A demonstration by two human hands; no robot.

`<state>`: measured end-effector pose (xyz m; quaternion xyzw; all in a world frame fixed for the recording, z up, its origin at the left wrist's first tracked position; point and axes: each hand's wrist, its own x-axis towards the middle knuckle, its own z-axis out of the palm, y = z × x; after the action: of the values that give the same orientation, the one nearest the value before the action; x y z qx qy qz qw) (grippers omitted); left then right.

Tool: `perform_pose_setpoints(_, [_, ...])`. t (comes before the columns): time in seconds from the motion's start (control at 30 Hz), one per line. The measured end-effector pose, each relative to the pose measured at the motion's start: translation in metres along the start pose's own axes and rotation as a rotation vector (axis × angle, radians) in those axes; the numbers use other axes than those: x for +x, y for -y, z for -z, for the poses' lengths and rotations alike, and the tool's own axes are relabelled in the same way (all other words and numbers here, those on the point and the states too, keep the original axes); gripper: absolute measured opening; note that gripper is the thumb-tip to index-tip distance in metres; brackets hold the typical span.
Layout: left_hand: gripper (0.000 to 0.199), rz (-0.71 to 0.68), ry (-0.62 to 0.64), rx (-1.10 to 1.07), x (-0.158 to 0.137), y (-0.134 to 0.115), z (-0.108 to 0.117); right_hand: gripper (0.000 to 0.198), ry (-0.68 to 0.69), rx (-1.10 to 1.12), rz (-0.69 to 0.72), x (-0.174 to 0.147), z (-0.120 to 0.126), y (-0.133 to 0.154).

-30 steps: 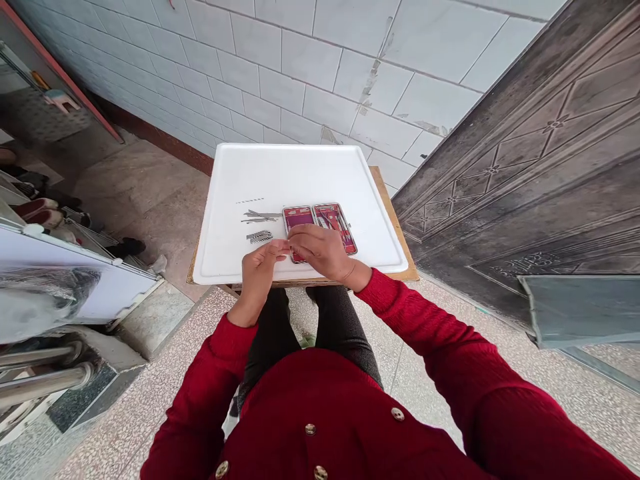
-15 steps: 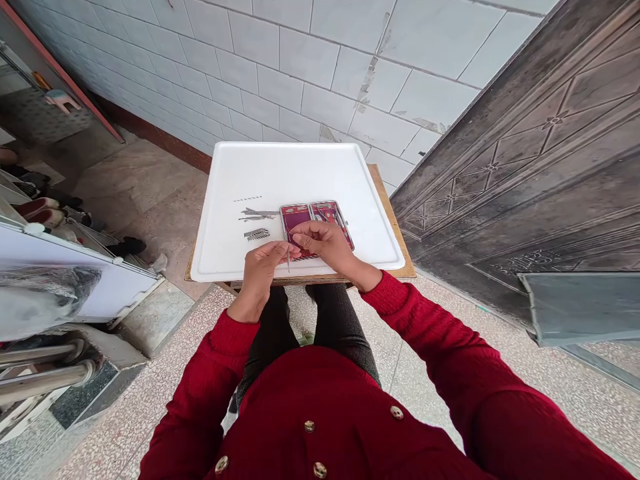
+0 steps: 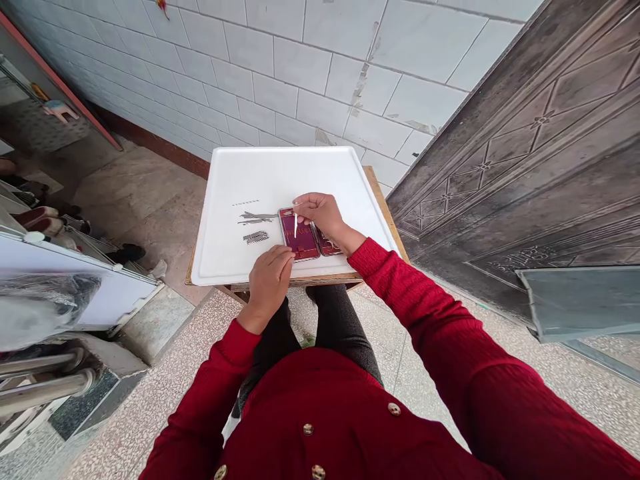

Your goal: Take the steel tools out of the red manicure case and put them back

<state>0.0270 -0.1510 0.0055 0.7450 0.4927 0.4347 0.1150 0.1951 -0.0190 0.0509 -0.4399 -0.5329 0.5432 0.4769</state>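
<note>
Red-sleeved right hand (image 3: 320, 210), mid-frame, pinches a thin metal tool (image 3: 296, 225) hanging tip-down over the open maroon case (image 3: 300, 235). Left hand (image 3: 270, 277) is curled, empty, fingertips touching the case's near edge on the white tray (image 3: 280, 173).

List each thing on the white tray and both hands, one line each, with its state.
Red hinged manicure case: open, flat on the tray.
Thin metal tool: pinched, hanging over the case.
Loose metal tools: lying left of the case.
Right hand: pinching the tool.
Left hand: at the case's near edge.
</note>
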Motion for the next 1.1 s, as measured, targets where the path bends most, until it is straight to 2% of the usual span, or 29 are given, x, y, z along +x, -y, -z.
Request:
perform_pose_setpoints(0.17, [0.025,-0.117,0.081,0.193,-0.005,0.011,-0.008,0.025,-0.034,-0.11,0.056,0.025,-0.006,-0.013])
perform_pose_setpoints(0.37, [0.026,-0.132,0.094,0.212,-0.005,0.014,-0.009,0.01,-0.067,-0.224,0.08,0.037,-0.01,-0.025])
perform_pose_setpoints(0.73, [0.026,-0.115,0.082,0.21,-0.007,0.012,-0.01,0.012,-0.024,-0.288,0.015,0.036,-0.015,-0.024])
perform_pose_setpoints(0.9, [0.027,-0.107,0.086,0.189,-0.007,0.012,-0.01,0.006,-0.019,-0.329,-0.008,0.037,-0.015,-0.022])
perform_pose_setpoints(1.0, [0.027,-0.117,0.079,0.202,-0.007,0.012,-0.011,0.004,-0.018,-0.409,0.008,0.036,-0.015,-0.021])
perform_pose_setpoints(1.1, [0.027,-0.124,0.078,0.212,-0.007,0.011,-0.011,0.011,-0.006,-0.569,0.069,0.035,-0.015,-0.018])
